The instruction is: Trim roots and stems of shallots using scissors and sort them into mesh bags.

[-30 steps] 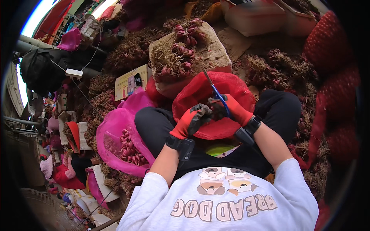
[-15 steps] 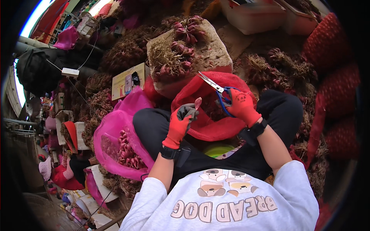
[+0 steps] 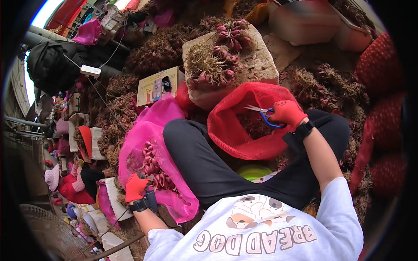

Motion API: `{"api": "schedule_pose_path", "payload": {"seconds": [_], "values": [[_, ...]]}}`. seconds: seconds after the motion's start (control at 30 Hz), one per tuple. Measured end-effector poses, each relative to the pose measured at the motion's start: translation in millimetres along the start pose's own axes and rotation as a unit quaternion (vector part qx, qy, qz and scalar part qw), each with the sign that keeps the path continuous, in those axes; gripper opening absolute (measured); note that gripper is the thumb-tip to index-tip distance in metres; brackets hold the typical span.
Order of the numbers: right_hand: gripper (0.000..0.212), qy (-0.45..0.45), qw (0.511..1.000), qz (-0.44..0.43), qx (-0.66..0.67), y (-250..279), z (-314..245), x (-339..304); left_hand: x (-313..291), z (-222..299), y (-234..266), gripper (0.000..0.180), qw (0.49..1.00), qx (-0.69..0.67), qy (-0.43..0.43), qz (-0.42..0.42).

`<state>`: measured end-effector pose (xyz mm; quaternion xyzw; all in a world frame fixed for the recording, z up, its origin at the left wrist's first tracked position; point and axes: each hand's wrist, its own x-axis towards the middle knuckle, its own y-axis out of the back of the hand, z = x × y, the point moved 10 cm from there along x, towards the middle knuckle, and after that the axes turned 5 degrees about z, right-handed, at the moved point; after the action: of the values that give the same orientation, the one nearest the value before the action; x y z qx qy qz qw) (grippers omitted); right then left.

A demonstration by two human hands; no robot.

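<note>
My right hand point(image 3: 286, 114), in a red glove, is closed round the blue handles of a pair of scissors point(image 3: 266, 114). Their blades point left over the mouth of a red mesh bag point(image 3: 257, 150), which lies between my knees with shallots and dry roots inside. At the left, my gloved left hand point(image 3: 136, 188) is by the edge of a pink mesh bag point(image 3: 185, 206). Peeled-looking shallots point(image 3: 152, 163) lie in that bag, just beyond the hand. The left fingers are mostly hidden, so what they hold cannot be made out.
Bunches of shallots point(image 3: 230, 37) with dry roots lie on a pale block point(image 3: 257, 61) ahead. A yellowish box point(image 3: 148, 89) stands to its left. Full red sacks point(image 3: 383, 104) are stacked at the right. A seated person point(image 3: 74, 187) is at far left, beyond a fan point(image 3: 45, 226).
My left hand has gone from the middle, where it pinched a shallot, down left to the pink bag. My right hand has shifted slightly, and the scissors now lie flatter with blades less spread.
</note>
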<state>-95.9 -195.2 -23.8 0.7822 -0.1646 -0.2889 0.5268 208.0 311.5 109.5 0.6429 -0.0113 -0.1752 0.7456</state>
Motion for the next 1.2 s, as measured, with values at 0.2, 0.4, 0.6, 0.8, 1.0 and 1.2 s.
{"api": "schedule_pose_path", "payload": {"seconds": [0.2, 0.4, 0.6, 0.8, 1.0, 1.2], "values": [[0.042, 0.034, 0.974, -0.004, -0.224, 36, 18, 30, -3, 164, 51, 0.022, 0.962, -0.228, -0.149, 0.013], [0.044, 0.082, 0.968, -0.217, 0.093, 67, -28, -7, 74, 352, -61, 0.034, 0.892, -0.214, -0.380, -0.120], [0.045, -0.029, 0.992, 0.121, 0.024, 84, 36, 14, 76, 464, -124, 0.038, 0.888, -0.119, -0.444, -0.011], [0.045, -0.048, 0.977, 0.202, 0.048, 102, 48, 29, 90, 556, -162, 0.048, 0.827, 0.137, -0.520, 0.165], [0.046, -0.073, 0.982, 0.173, 0.026, 102, 47, 34, 129, 571, -207, 0.059, 0.815, 0.338, -0.463, 0.091], [0.047, -0.061, 0.968, 0.187, 0.159, 91, 31, 47, 201, 482, -139, 0.058, 0.891, -0.278, -0.357, 0.032]]}}
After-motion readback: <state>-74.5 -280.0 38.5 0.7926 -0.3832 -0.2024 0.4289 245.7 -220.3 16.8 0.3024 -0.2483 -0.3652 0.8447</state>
